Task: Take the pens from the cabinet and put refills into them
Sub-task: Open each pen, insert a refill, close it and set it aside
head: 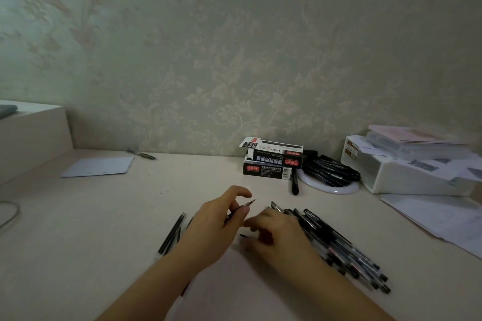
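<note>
Patterned wallpaper backs a pale desk (130, 203). Left hand (219, 219) pinches a pen (241, 210) tip-up, likely steadying it for a refill; right hand (276, 232), blurred, curls beside the finished-looking pens (339, 245), its hold unclear, with loose refills (172, 234) left.

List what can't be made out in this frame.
- Right hand: blurred by motion in the head view; grip unclear.
- Pen in left hand: barrel hidden by fingers, only the tip shows.
- Box print: too small.
- Papers: cut off by the right edge.
</note>
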Demonstrator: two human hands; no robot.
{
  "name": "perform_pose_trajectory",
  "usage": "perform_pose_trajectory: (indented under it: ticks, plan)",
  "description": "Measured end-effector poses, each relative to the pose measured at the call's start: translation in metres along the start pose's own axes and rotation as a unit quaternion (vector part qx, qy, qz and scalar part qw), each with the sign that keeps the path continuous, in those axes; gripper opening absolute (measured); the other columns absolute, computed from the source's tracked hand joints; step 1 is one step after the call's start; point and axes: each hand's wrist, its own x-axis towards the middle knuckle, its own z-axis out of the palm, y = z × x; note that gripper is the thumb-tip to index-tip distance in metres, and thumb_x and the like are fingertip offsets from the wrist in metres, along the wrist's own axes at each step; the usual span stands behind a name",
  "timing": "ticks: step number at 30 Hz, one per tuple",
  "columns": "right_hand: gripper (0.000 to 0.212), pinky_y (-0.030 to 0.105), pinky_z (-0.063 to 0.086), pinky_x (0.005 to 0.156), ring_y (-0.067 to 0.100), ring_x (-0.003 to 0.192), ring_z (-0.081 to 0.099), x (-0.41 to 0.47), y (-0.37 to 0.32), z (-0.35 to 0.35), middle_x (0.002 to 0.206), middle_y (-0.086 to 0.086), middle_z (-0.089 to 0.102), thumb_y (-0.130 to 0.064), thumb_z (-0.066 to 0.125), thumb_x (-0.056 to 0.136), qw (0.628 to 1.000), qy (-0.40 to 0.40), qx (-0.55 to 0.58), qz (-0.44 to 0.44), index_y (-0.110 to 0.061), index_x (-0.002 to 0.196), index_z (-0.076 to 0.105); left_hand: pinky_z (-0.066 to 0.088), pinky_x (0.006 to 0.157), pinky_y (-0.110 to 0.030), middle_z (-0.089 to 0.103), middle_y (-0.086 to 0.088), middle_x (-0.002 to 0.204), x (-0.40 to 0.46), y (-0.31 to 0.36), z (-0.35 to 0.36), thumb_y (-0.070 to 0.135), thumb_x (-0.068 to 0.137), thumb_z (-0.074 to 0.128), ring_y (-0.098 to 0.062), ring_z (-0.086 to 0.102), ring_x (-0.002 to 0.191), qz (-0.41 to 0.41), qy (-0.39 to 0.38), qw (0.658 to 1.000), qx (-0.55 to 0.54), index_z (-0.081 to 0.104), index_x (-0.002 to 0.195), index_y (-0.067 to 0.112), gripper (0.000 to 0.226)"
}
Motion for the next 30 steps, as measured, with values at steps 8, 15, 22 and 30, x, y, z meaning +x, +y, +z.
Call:
perform_pose_trajectory:
  ticks: [8, 15, 22, 30]
  plan:
    - [0.018, 0.025, 0.047, 0.082, 0.011, 0.09, 0.056, -0.003, -0.001, 0.009, 0.101, -0.002, 0.061, -0.02, 0.059, 0.094, 0.999, -0.041, -0.015, -0.032, -0.021, 0.105, 0.073, 0.039, 0.059, -0.006, 0.059, 0.019, 0.07, -0.001, 0.0, 0.0, 0.031, 0.097, 0.051, 0.002, 0.057, 0.067, 0.011, -0.013, 0.999, 0.027, 0.059, 0.106, 0.04, 0.015]
    - [0.011, 0.02, 0.055, 0.066, 0.006, 0.068, 0.066, 0.001, 0.004, -0.015, 0.073, -0.01, 0.07, -0.024, 0.071, 0.088, 0.96, 0.178, 0.179, 0.117, -0.028, 0.078, 0.07, 0.041, 0.061, -0.013, 0.061, 0.015, 0.078, -0.004, -0.004, -0.001, 0.033, 0.096, 0.049, 0.0, 0.056, 0.072, 0.008, -0.05, 0.997, 0.056, 0.059, 0.102, 0.04, 0.013]
    - [0.012, 0.016, 0.055, 0.069, 0.01, 0.073, 0.072, 0.0, 0.005, -0.016, 0.08, -0.008, 0.076, -0.013, 0.07, 0.089, 0.947, 0.06, 0.287, 0.127, -0.024, 0.087, 0.075, 0.038, 0.063, -0.005, 0.059, 0.017, 0.078, -0.003, 0.0, 0.001, 0.028, 0.096, 0.053, 0.002, 0.055, 0.071, 0.028, -0.071, 0.997, 0.023, 0.062, 0.102, 0.038, 0.015]
    - [0.008, 0.021, 0.058, 0.073, 0.012, 0.077, 0.072, 0.0, 0.006, -0.014, 0.082, -0.003, 0.076, -0.016, 0.073, 0.087, 0.948, 0.04, 0.292, 0.118, -0.023, 0.089, 0.075, 0.038, 0.059, -0.009, 0.06, 0.021, 0.074, -0.001, 0.001, -0.002, 0.032, 0.09, 0.061, 0.004, 0.055, 0.07, 0.032, -0.06, 0.997, 0.042, 0.056, 0.089, 0.035, 0.006]
